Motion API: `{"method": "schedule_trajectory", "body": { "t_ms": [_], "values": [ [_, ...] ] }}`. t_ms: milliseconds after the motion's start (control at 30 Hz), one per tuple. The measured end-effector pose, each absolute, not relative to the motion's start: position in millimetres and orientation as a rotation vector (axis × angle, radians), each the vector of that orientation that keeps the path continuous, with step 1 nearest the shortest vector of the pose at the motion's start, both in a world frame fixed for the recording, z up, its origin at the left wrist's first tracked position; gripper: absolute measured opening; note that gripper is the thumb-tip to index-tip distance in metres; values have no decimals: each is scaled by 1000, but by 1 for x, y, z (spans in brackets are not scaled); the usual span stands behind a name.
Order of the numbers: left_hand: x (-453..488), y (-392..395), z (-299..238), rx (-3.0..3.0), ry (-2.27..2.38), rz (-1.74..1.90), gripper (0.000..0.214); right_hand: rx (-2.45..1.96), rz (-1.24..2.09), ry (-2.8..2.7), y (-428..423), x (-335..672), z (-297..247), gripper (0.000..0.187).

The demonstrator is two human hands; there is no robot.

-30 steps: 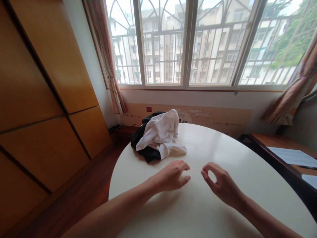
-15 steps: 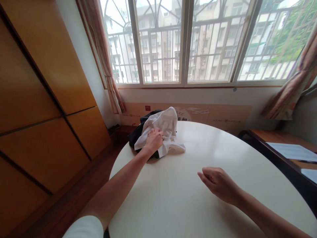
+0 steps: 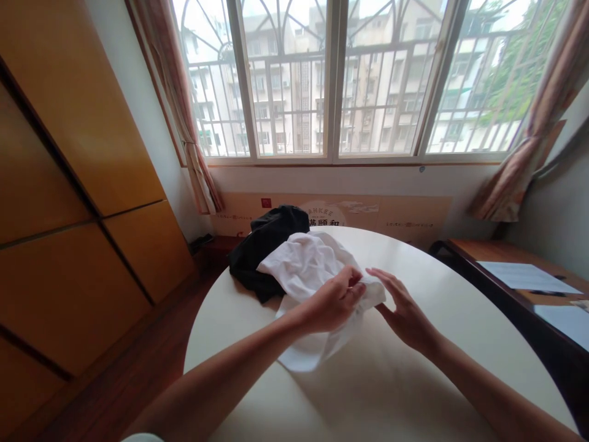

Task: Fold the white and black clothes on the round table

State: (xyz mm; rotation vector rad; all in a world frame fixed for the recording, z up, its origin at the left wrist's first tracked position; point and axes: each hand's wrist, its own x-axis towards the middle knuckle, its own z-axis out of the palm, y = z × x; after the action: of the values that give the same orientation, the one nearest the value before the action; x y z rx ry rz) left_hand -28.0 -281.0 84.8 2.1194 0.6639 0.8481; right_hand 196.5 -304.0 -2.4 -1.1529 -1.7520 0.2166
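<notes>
A crumpled white garment (image 3: pixel 306 270) lies on the round white table (image 3: pixel 414 368), pulled away from a black garment (image 3: pixel 264 242) that stays heaped at the table's far left edge. My left hand (image 3: pixel 334 301) is closed on a fold of the white garment near the table's middle. Just to its right, my right hand (image 3: pixel 402 307) has its fingers stretched out and touches the cloth's right edge.
Wooden cabinet doors (image 3: pixel 69 215) fill the left side. A barred window (image 3: pixel 331 80) with curtains spans the back wall. At the right, a dark wooden desk (image 3: pixel 515 270) holds sheets of paper (image 3: pixel 524 276).
My left hand reached to the pile, took the white garment and dragged it toward me, off the black one. My right hand moved up to the cloth and opened its fingers.
</notes>
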Motion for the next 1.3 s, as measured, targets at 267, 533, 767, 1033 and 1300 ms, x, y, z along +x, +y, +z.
{"method": "schedule_trajectory", "body": {
  "t_ms": [267,533,767,1033,1300],
  "values": [
    [-61,-254,81,2333,867,609,45,-984,867,-1335,-308,195,17,53],
    [-86,-228,90,2260,963,575,25,-975,879,-1099,-306,210,28,39],
    [-105,-208,95,2246,964,571,43,-1029,798,-1073,-304,226,32,36],
    [-107,-212,106,2361,1374,1062,43,-1083,739,-1152,-304,227,29,48],
    [-58,-263,89,2773,1455,1086,14,-1149,693,-1206,-306,221,24,49]
  ]
}}
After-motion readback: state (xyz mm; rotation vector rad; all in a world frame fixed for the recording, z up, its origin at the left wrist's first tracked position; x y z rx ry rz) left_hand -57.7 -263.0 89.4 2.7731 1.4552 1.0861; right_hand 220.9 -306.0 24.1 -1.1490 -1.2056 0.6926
